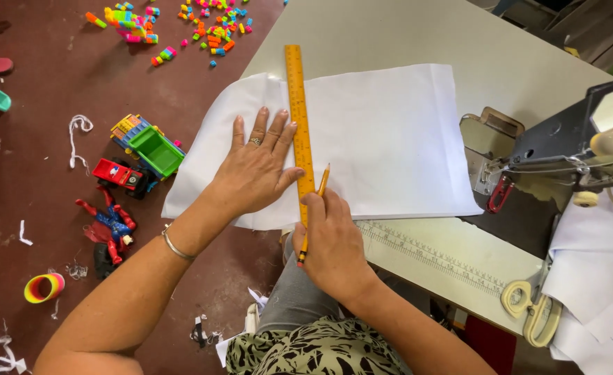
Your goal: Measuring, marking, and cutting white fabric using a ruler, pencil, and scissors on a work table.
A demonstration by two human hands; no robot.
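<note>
The right hand is closing its grip around a yellow pencil, fingers curled about the shaft while the tip is touching the white cloth just ahead of the grip, right against the edge of the orange ruler. Just left of that grip, the left hand is lying flat with fingers spread, gripping nothing, pressing the cloth and the ruler's left edge down onto the table. The ruler is running straight away from the grip across the cloth. Well to the right of the grip a sewing machine is standing, with pale-handled scissors lying nearer. Far to the left, toy trucks are lying on the floor.
</note>
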